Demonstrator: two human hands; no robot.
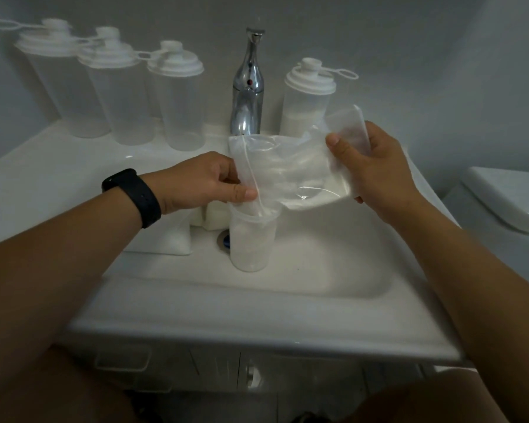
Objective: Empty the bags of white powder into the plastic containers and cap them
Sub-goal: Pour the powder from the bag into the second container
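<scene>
Left hand (202, 181) pinches the mouth of a clear plastic bag (290, 175) over an uncapped container (252, 239) standing in the sink (333, 270). Right hand (376, 169) grips the raised bottom end. White powder lies along the bag's lower fold; container near full

Both hands raised, fingers pinching: L hand (205, 181) low, R hand (376, 169) higher.

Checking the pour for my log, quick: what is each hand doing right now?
Left hand: pinches the bag at its mouth over the open container.
Right hand: grips the bag's raised far end.
</scene>
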